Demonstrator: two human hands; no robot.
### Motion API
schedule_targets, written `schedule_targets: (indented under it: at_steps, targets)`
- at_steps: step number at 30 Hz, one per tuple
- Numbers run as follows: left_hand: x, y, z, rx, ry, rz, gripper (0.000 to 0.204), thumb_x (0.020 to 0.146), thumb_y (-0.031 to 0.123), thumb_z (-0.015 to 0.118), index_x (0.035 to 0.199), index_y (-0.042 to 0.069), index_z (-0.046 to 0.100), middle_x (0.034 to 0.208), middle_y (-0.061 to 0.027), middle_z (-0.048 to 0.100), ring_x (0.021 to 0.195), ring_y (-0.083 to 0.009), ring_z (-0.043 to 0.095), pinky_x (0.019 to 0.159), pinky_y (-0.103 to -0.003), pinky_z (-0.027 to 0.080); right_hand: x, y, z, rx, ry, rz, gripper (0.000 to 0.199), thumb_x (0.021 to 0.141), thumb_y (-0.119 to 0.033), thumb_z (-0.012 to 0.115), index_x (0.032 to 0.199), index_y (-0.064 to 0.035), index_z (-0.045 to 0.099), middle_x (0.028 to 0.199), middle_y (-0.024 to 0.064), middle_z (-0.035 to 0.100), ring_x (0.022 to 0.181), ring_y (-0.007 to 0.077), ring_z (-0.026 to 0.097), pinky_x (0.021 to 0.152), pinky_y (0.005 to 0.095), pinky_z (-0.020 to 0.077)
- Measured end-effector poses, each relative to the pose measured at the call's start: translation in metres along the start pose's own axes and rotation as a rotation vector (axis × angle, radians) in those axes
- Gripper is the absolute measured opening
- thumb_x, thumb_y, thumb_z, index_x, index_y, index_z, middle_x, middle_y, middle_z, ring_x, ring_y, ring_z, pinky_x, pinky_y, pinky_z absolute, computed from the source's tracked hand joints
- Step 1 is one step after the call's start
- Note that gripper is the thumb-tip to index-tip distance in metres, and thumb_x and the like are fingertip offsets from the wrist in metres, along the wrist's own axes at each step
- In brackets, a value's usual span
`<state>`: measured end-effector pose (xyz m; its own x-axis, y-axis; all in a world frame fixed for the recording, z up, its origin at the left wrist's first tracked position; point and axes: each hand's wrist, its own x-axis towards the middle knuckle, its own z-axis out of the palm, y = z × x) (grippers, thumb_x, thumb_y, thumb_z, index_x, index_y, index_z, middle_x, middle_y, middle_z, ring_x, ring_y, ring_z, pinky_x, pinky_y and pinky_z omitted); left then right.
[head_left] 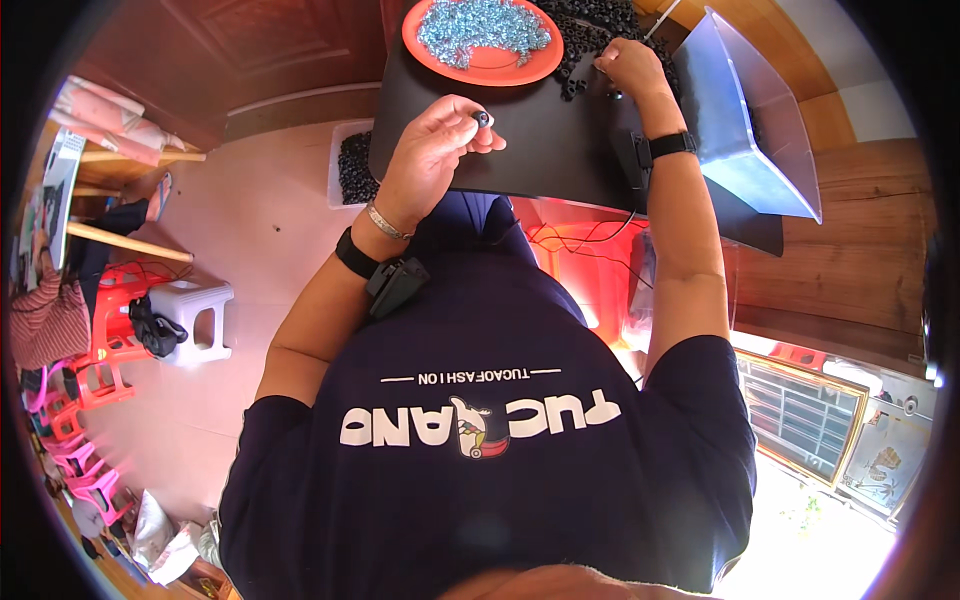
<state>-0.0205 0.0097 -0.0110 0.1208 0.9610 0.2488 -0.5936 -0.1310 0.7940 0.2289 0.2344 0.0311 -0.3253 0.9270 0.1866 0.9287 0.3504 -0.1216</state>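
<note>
My left hand [432, 150] is raised over the near edge of the black table [560, 150]. Between its thumb and fingers is a small, round black part [483, 118] with a shiny centre. My right hand [634, 72] reaches to a pile of small black parts [600, 22] at the far right of the tabletop. Its fingertips are drawn together at the edge of that pile, and what they pinch, if anything, is too small to make out. Left of the pile stands a red-orange plate [484, 77] heaped with small, clear bluish pieces [490, 28].
A translucent bluish bin [735, 120] lies tilted on the table's right side. A clear tub of black parts [352, 165] stands on the floor at the left. Cables [590, 238] hang below the table by a red stool [590, 265]. Farther left, another person [50, 320] sits near plastic stools [190, 310].
</note>
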Motion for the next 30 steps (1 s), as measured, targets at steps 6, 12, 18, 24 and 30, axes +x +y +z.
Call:
schedule_targets:
  at_steps: [6,12,18,24,30]
  targets:
    - [0.001,0.0,0.002,0.012,-0.013,-0.012,0.017,0.092,0.014,0.05,0.103,0.002,0.055,0.086,-0.0044,0.059,0.089,-0.0195,0.061,0.084,-0.033,0.046,0.015,0.011,-0.003,-0.13,-0.133,0.011,0.027,0.072,-0.022,0.058,0.088,-0.004,0.068,0.094,0.017,0.067,0.093,0.035,0.062,0.083,0.0426,0.0493]
    - [-0.002,0.0,0.001,-0.009,-0.004,-0.024,0.017,0.092,0.014,0.051,0.103,0.001,0.055,0.087,-0.0042,0.059,0.089,-0.0193,0.061,0.083,-0.033,0.046,0.0,0.011,-0.017,0.2,-0.123,0.043,0.023,0.077,-0.019,0.061,0.091,-0.002,0.067,0.085,0.0131,0.068,0.083,0.0221,0.065,0.075,0.0316,0.0512]
    - [0.0,-0.001,-0.001,-0.022,-0.021,-0.001,0.018,0.093,0.014,0.05,0.103,0.0,0.055,0.088,-0.004,0.059,0.088,-0.0181,0.061,0.083,-0.033,0.046,-0.062,-0.032,-0.035,1.468,-0.32,0.012,0.019,0.089,-0.011,0.061,0.106,-0.0008,0.06,0.09,0.0043,0.066,0.077,0.0101,0.061,0.072,0.0226,0.0501]
    - [0.001,-0.001,0.0,0.022,-0.051,-0.011,0.019,0.096,0.015,0.044,0.102,-0.001,0.053,0.09,-0.0059,0.056,0.091,-0.0186,0.058,0.089,-0.036,0.045,-0.107,-0.074,-0.027,1.81,-0.46,-0.035,0.019,0.088,-0.008,0.06,0.104,0.0018,0.06,0.086,0.0094,0.065,0.073,0.0148,0.06,0.069,0.0253,0.0495]
    - [0.0,-0.002,0.005,0.063,0.01,0.005,0.019,0.093,0.014,0.052,0.104,-0.002,0.054,0.086,-0.0053,0.058,0.087,-0.017,0.06,0.083,-0.029,0.045,-0.126,-0.099,-0.021,1.957,-0.522,-0.018,0.019,0.088,-0.009,0.06,0.103,0.0038,0.059,0.082,0.0088,0.065,0.067,0.0146,0.059,0.064,0.0254,0.0483]
